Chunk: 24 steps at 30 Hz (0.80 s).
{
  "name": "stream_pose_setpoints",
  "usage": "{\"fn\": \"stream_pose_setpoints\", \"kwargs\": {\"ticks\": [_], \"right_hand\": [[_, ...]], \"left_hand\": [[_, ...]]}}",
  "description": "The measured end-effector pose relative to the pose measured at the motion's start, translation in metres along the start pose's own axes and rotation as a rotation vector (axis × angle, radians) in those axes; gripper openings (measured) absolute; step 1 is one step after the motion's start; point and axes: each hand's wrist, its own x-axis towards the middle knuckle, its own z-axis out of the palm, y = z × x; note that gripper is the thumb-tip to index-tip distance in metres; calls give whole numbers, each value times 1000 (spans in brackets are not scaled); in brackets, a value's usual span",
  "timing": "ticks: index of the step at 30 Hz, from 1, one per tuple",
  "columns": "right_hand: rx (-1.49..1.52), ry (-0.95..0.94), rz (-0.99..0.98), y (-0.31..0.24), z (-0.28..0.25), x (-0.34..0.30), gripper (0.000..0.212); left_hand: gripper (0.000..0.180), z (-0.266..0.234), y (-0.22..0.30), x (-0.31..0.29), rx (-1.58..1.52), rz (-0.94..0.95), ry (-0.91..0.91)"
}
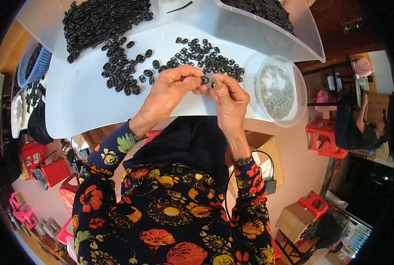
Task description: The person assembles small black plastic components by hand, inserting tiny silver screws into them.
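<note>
Close together over the near edge of the white table (73, 106), my two hands meet fingertip to fingertip. A small black oval cord lock piece (205, 80) is pinched between the thumb and fingers of my left hand (161, 92). My right hand (230, 99) is closed beside it, thumb against forefinger; what it grips is mostly hidden, with only a dark speck showing. Just beyond the fingers lie loose small black square pieces (197, 51). Left of them is a loose group of black oval pieces (117, 66) with holes.
A round clear tub (299, 99) of small metal springs (276, 90) stands at right. Clear bins (272, 42) heaped with black parts (104, 20) line the far side. A blue basket (33, 66) is at left. Red stools (322, 137) and other people (356, 123) appear beyond.
</note>
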Motion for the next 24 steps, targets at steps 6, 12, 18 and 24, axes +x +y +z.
{"fn": "stream_pose_setpoints", "kwargs": {"ticks": [6, 12, 18, 24], "right_hand": [[-116, -30, -11, -3, 3, -2, 20], [-188, -49, -32, -7, 8, -2, 20], [-242, -72, -45, -6, 5, -1, 23], [-268, -57, -37, -5, 6, -2, 24]], "left_hand": [[16, 0, 5, 2, 39, -23, -4], [13, -1, 3, 8, -313, -94, -45], [14, -1, -1, 10, -295, -118, -48], [18, -2, -1, 10, -41, -66, -20]]}}
